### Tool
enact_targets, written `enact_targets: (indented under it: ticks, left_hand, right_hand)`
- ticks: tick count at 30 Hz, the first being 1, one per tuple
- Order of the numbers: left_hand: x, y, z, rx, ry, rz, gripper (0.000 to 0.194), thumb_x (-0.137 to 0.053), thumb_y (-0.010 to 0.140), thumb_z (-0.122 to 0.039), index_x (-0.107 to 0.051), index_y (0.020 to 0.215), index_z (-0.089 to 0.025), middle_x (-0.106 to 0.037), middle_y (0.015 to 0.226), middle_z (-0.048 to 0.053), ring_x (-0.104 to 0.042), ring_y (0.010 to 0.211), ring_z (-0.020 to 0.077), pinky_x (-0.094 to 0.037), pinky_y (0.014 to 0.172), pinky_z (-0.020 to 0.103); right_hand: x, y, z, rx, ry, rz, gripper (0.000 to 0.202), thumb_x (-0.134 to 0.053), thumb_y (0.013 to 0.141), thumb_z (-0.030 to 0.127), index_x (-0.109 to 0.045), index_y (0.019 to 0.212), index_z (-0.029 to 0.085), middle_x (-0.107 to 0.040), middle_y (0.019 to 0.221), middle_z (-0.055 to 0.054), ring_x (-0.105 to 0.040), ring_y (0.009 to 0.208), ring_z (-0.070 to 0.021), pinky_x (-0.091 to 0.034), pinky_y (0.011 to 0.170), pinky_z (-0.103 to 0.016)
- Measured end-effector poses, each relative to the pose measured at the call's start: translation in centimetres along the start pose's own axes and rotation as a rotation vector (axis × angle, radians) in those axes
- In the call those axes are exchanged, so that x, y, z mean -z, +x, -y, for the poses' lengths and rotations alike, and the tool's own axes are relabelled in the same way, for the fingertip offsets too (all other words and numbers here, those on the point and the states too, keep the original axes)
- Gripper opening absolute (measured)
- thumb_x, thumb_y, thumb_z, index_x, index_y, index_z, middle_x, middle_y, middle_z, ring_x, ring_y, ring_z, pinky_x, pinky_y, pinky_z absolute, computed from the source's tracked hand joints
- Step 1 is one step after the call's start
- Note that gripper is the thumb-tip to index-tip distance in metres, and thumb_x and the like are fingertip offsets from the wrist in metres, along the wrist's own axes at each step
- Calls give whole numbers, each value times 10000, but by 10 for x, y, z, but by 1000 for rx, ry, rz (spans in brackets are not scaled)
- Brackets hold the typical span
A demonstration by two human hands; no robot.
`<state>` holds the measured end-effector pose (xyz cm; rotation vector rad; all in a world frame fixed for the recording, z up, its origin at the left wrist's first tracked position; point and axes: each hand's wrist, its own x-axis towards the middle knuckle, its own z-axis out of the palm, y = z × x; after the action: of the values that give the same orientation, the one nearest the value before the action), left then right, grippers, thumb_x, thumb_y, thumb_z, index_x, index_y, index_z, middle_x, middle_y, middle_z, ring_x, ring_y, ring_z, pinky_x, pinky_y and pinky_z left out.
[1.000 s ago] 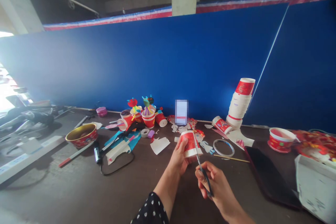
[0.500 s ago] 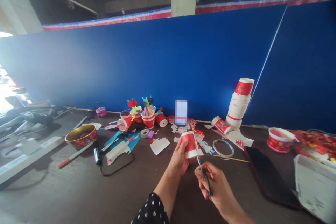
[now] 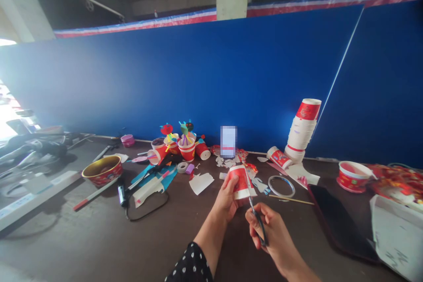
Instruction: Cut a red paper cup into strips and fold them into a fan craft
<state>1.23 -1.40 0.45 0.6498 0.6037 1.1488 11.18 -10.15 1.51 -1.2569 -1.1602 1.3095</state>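
Observation:
A red and white paper cup (image 3: 240, 183) is in the middle of the view, tilted, with my left hand (image 3: 227, 197) wrapped round its left side. My right hand (image 3: 267, 228) is closed on the dark handles of a pair of scissors (image 3: 259, 221). The scissor blades point up and away from me and lie against the cup's right side, near its white rim. Whether the blades are parted is too small to tell. Just beyond the cup lie white paper scraps (image 3: 225, 161) and a roll of clear tape (image 3: 281, 186).
Decorated cups (image 3: 187, 150) stand behind to the left, near a gold-lined bowl (image 3: 102, 171) and a power strip (image 3: 36, 200). At right are a tall cup stack (image 3: 301, 130), a dark tray-like object (image 3: 340, 220), a red tub (image 3: 353, 176) and a white box (image 3: 396, 233).
The scissor blades have shifted slightly against the cup's right side. Both hands keep nearly the same place and hold.

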Motion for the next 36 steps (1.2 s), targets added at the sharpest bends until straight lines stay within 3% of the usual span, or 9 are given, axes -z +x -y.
enact_targets:
  ticks: [18,36]
  left_hand:
    - [-2,-3,3,-13,-21,47,624,-706,689,-382,-466,1241,-216,-651,854,64,-609,611,185,-521,544,324]
    - [-1,-2,9,-41,-27,78,600,-734,682,-358,-517,1210,-175,-672,818,60,-614,642,157,-494,621,251]
  right_hand:
    - [2,0,-1,61,29,-10,408,-665,674,538,-459,671,186,-471,475,72,-386,345,-41,-214,339,-168]
    - [5,2,1,64,64,16,372,-668,688,498,-490,738,174,-493,505,60,-401,365,-45,-186,353,-170]
